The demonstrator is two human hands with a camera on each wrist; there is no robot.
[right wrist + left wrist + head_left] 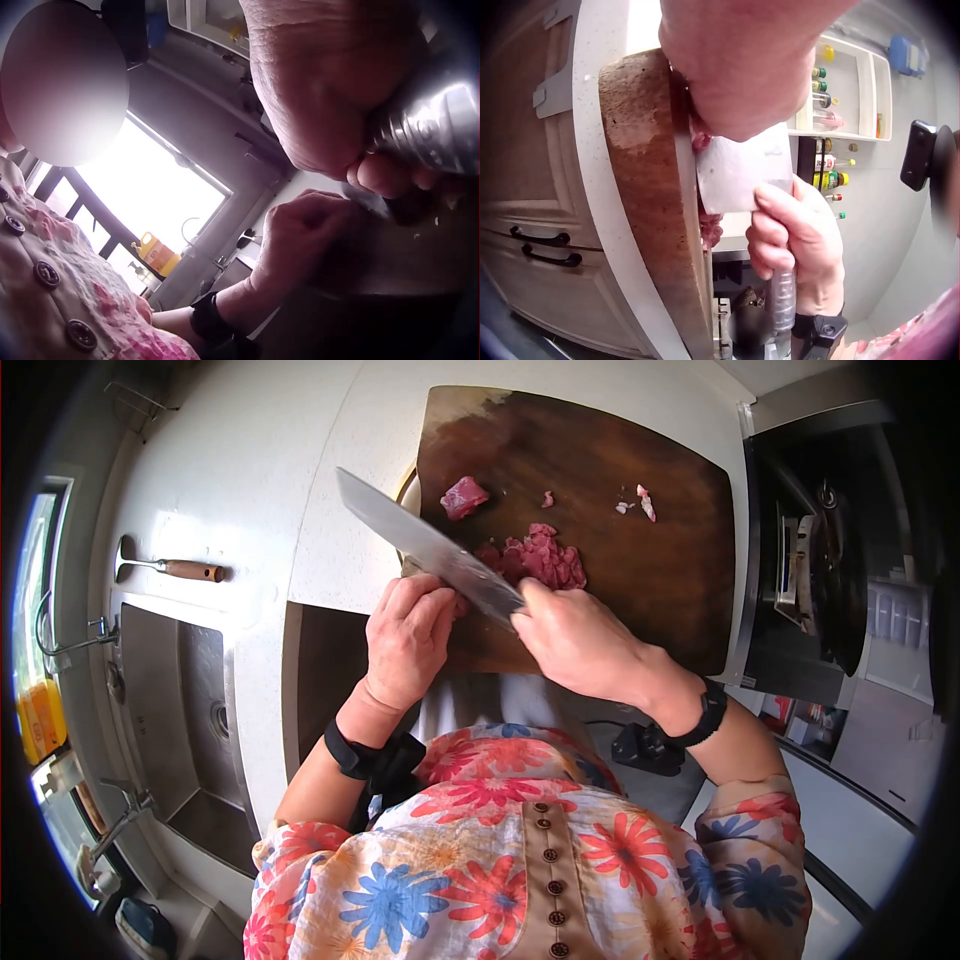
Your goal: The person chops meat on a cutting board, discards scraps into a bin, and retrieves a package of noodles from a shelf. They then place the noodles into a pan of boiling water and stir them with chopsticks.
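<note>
My right hand (580, 640) grips a cleaver (430, 545) by its ribbed metal handle (781, 300), the thumb along the blade. The broad blade slants up to the left across the near left edge of a dark wooden cutting board (650, 580). Close beside the blade, my left hand (408, 635) has its fingers curled over a piece of raw meat (701, 141), mostly hidden beneath them. A pile of sliced red meat (545, 558) lies just beyond the blade. Farther back on the board sits a larger chunk of meat (464, 498).
White fatty scraps (646, 503) lie at the board's right. To the left are a sink (190, 710) and a wooden-handled utensil (175, 569) on the white counter (270, 480). A stove (820, 560) stands to the right.
</note>
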